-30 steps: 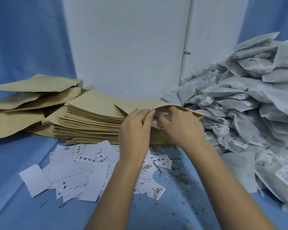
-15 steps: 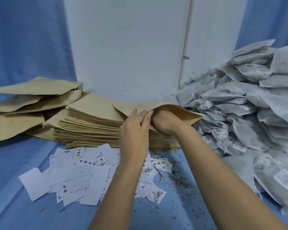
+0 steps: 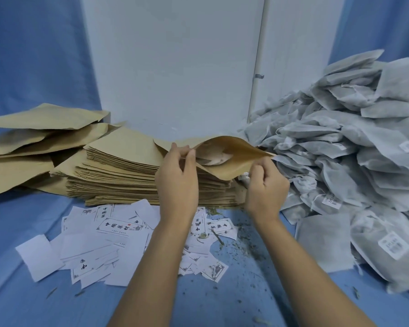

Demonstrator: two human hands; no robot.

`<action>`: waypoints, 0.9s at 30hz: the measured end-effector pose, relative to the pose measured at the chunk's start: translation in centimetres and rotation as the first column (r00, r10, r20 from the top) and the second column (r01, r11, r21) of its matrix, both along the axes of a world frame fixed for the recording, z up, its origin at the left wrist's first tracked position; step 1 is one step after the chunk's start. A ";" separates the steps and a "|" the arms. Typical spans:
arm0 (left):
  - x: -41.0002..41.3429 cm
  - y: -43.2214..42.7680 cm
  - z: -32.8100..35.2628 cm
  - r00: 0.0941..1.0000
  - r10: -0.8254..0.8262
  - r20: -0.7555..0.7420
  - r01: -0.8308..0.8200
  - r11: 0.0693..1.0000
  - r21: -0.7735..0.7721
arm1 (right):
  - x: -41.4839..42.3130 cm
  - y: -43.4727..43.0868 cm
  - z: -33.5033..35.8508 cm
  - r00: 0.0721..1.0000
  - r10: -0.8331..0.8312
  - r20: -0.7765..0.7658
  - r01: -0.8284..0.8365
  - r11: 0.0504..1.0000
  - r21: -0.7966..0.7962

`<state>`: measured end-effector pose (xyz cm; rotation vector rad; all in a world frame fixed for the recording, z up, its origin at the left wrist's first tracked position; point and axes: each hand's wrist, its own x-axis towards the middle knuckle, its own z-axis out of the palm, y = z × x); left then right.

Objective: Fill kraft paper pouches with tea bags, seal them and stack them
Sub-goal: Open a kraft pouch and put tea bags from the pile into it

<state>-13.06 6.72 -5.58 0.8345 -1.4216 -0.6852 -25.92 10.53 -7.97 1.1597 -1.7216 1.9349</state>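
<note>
— What lies around the work, and does anything block it?

— A blue-covered table [image 3: 21,220] carries everything. Along its far edge, in the middle, sits one tall stack of flat pouches [image 3: 118,171]. Towards the left edge lie loose pouches [image 3: 33,138], about five, overlapping and puffed. The right side is taken by one big heap of tea bags [image 3: 340,161], grey-white, some with printed tags, far too many to count. Near the front edge, paper labels [image 3: 99,244] are scattered, a few dozen, some face down, with tea crumbs [image 3: 248,249] just beside them to the right. Behind stands a white panel [image 3: 175,67] with a pipe [image 3: 257,67]. Both forearms cross over the labels and hide part of them and of the stack's front.

— And the pouch being handled?

— One kraft pouch [image 3: 232,161], held just above the right end of the stack, next to the tea bag heap. Its mouth gapes towards the camera. It is brown outside and paler inside; something pale shows in it, but I cannot tell what.

— How do the hands hold it?

— The left hand [image 3: 177,182] pinches the left end of the mouth between thumb and fingers. The right hand [image 3: 266,190], fingers curled, grips the near lip at its right end.
</note>
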 end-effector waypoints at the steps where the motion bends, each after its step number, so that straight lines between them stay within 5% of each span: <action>1: 0.1 0.0 0.1 1.000 0.020 -0.021 -0.020 1.000 0.005 | -0.6 0.2 -0.6 1.000 -0.029 0.011 0.028 0.997 0.066; 3: 0.3 0.0 0.3 0.998 0.041 -0.053 -0.040 0.999 0.012 | -1.7 0.1 -1.7 0.992 -0.105 -0.069 0.122 0.927 0.355; 6: 0.4 0.1 0.4 0.997 0.044 -0.068 -0.043 0.999 0.018 | -3.5 -0.1 -3.7 0.943 -0.087 -0.320 0.309 0.586 0.749; 8: 0.4 0.3 0.5 0.996 0.048 -0.078 -0.047 0.999 0.025 | -4.5 0.1 -4.5 0.913 -0.038 -0.406 0.383 0.424 0.821; 11: 0.5 0.3 0.6 0.995 0.063 -0.073 -0.061 0.998 0.032 | -5.2 0.5 -4.7 0.891 -0.059 -0.450 0.440 0.350 0.827; 16: 0.6 0.2 0.5 0.995 0.077 -0.063 -0.076 0.997 0.029 | -5.1 1.1 -4.3 0.890 -0.127 -0.437 0.442 0.473 0.762; 20: 0.6 0.0 0.3 0.995 0.087 -0.058 -0.085 0.996 0.027 | -4.2 1.0 -3.8 0.895 -0.186 -0.404 0.404 0.721 0.563; 23: 0.6 -0.2 0.2 0.995 0.084 -0.055 -0.082 0.996 0.025 | -3.3 0.7 -3.3 0.942 -0.157 -0.298 0.254 0.913 0.320; 27: 0.7 -0.4 0.2 0.993 0.093 -0.079 -0.089 0.995 0.043 | -2.9 0.3 -3.1 0.986 -0.005 -0.168 0.033 0.986 0.161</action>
